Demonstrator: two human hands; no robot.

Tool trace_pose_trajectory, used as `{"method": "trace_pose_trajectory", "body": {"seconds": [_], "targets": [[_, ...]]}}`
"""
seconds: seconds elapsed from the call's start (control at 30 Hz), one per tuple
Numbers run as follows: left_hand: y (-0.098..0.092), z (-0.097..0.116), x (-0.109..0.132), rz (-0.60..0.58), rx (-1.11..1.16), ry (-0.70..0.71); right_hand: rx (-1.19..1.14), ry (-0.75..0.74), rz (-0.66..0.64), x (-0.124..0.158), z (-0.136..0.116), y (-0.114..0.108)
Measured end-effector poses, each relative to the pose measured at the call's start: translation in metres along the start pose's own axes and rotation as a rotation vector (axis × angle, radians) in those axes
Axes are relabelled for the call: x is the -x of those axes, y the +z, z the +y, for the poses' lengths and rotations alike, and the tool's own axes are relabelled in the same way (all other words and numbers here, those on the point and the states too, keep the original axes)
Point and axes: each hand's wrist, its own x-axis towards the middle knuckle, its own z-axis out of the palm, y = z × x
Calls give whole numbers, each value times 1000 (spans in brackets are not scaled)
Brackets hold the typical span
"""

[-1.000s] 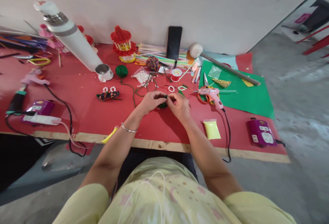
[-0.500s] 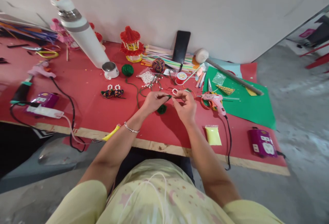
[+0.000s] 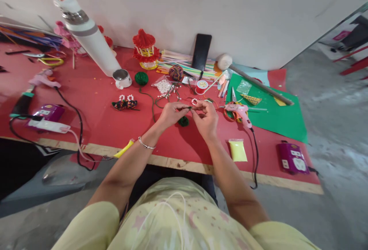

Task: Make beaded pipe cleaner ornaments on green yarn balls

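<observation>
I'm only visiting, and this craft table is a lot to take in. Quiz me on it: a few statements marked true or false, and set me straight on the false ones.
1. Dark green yarn shows between the left hand and the right hand. True.
2. The silver bracelet is worn on the right wrist. False: it is on the left wrist.
3. A white mug stands near the foot of the tall white flask. True.
4. The yellow packet to the right of the hands lies on the green sheet. False: it lies on the red tabletop.
5. The round green yarn ball sits left of the multicoloured yarn ball. True.
</observation>
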Motion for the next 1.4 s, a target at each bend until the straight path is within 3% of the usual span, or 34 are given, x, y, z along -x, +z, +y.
{"method": "trace_pose_trajectory", "body": {"seconds": [0.17, 0.47, 0.93, 1.13, 1.4], "targets": [[1, 0, 0, -3, 5, 10, -22, 29, 3, 0, 0, 1], [3, 3, 0, 8, 68, -94, -148, 118, -12, -2, -2, 2], [4, 3, -1, 17, 88, -93, -297, 244, -37, -3, -3, 1], [2, -4, -4, 107, 113, -104, -317, 236, -60, -3, -12, -1], [2, 2, -2, 47, 62, -44, -193, 116, -4, -1, -2, 2]]}}
